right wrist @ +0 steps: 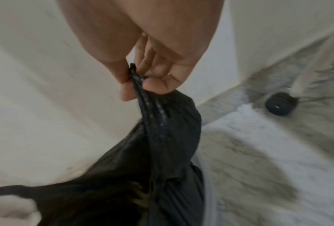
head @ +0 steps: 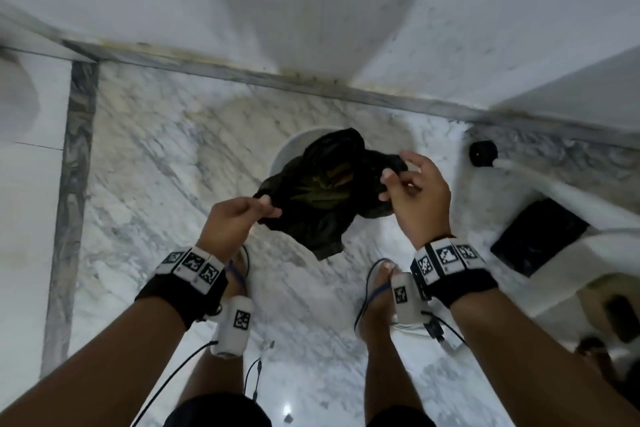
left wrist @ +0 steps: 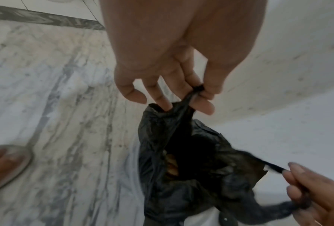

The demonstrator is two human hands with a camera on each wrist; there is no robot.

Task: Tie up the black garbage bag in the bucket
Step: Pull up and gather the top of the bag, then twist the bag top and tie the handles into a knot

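A black garbage bag [head: 325, 191] hangs stretched between both hands over a white bucket [head: 294, 149] on the marble floor. Its mouth gapes open, showing yellowish-brown rubbish inside. My left hand [head: 242, 215] pinches the bag's near-left corner between thumb and fingers. In the left wrist view the left hand [left wrist: 197, 94] pinches a twisted corner of the bag [left wrist: 181, 152]. My right hand [head: 405, 184] pinches the opposite, far-right corner. In the right wrist view the right hand [right wrist: 141, 81] grips a gathered strip of the bag [right wrist: 162, 152]. The bucket is mostly hidden under the bag.
A white wall [head: 311, 10] rises just behind the bucket. A black round stopper [head: 483, 152] and a white pipe [head: 554, 184] lie at the right, next to a dark flat object [head: 540, 236]. My feet in sandals [head: 377, 288] stand close before the bucket.
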